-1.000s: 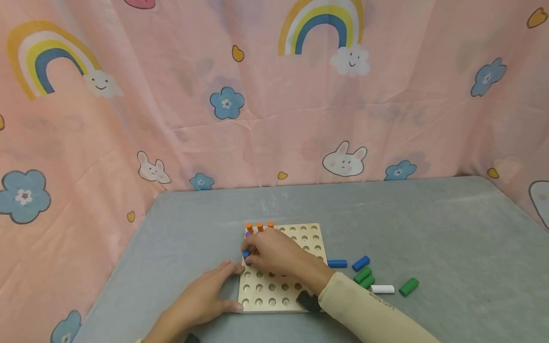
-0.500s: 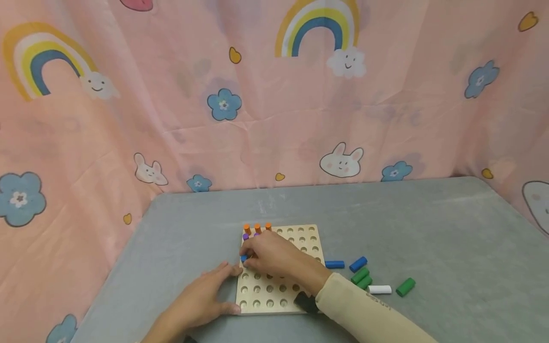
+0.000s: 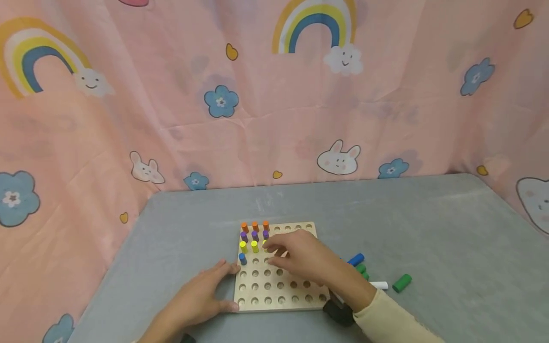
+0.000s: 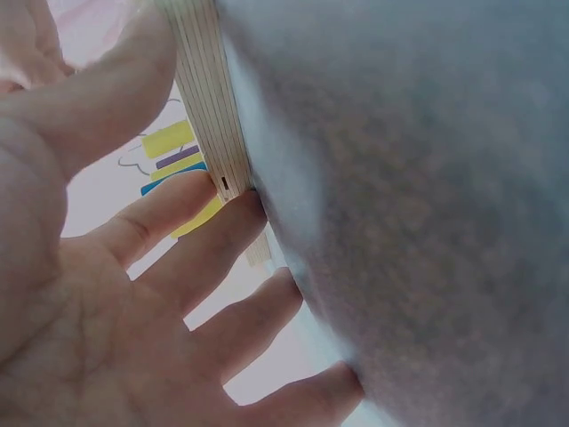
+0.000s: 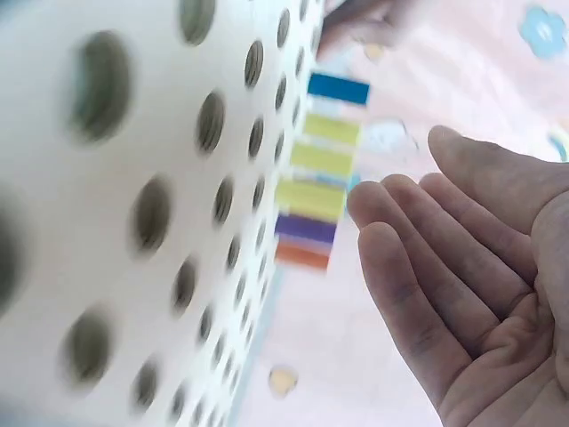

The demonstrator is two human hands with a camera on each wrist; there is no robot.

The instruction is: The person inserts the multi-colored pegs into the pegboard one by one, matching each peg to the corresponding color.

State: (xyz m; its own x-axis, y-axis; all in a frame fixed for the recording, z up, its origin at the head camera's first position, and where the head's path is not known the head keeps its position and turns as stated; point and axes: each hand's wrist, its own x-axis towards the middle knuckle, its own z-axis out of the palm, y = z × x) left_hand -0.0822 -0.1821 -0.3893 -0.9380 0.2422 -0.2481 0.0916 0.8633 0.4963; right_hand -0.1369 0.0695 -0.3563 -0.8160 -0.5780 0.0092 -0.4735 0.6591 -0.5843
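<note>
A square wooden pegboard [image 3: 274, 305] with rows of round holes lies on the grey table. Upright in its left columns stand orange pegs [image 3: 255, 226], purple pegs [image 3: 255, 236], yellow pegs [image 3: 255, 247] and one blue peg [image 3: 242, 259]. My left hand [image 3: 201, 295] touches the board's left edge with thumb and fingertips; the left wrist view has its fingers spread along that wooden edge. Over the board hovers my right hand [image 3: 304, 255], its fingers relaxed and apart from the pegs. The right wrist view shows nothing in this right hand [image 5: 480, 285].
Right of the board lie a loose blue peg [image 3: 356, 259], green pegs [image 3: 402, 283] and a white peg [image 3: 381, 285], some partly hidden by the right forearm. A pink printed curtain [image 3: 257, 119] hangs behind the table [image 3: 450, 228].
My right hand has let go of the blue peg, which now stands in the leftmost hole of its row, and has moved right. My left hand stays at the board's edge.
</note>
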